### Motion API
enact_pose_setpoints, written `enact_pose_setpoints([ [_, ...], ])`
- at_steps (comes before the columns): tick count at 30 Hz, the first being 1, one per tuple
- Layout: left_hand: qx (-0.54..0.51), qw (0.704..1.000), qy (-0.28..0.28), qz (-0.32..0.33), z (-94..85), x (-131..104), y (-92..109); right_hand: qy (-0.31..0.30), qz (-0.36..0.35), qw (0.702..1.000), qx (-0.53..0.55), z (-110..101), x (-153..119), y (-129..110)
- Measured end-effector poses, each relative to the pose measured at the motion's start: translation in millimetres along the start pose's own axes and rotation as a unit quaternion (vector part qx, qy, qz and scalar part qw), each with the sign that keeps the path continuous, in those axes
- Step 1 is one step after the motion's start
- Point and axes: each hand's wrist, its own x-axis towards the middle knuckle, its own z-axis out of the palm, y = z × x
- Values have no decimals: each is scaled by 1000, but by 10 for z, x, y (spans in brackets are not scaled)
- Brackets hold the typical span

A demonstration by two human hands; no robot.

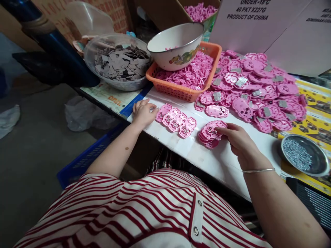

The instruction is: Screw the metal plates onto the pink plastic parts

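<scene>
A row of several pink plastic shell pieces (176, 121) lies hollow side up on the white tabletop, overlapping slightly, with small shiny parts inside them. At the row's left end, my left hand (143, 114) rests on the table, fingers loosely bent and thumb apart, its tip beside the leftmost piece. To the right of the row is a small stack of pink shell pieces (208, 140). My right hand (239, 137) pinches the edge of the top pink shell piece (213, 128) between thumb and fingers; the fingers' undersides are hidden.
Behind the stack rises a big heap of pink shells (258, 86), several bearing grey squares. An orange basket (176, 90) of small pink parts carries an enamel bowl (178, 44). A clear basin (90, 62) holds grey pieces. At right stands a metal bowl (323, 162) of screws.
</scene>
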Motion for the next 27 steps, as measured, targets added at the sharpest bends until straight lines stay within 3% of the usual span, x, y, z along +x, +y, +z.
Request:
enact_pose_setpoints([
  [8,-30,999,-5,-12,122,54,52,53,-21,997,60,-103,46,204],
  [15,-47,998,8,-28,115,178,-61,86,-53,988,112,-199,-16,413],
  [22,-67,993,-48,79,46,-31,-175,117,-116,973,162,-151,12,575],
  [27,-40,998,-13,56,96,-140,-190,157,-160,961,162,-136,29,675],
])
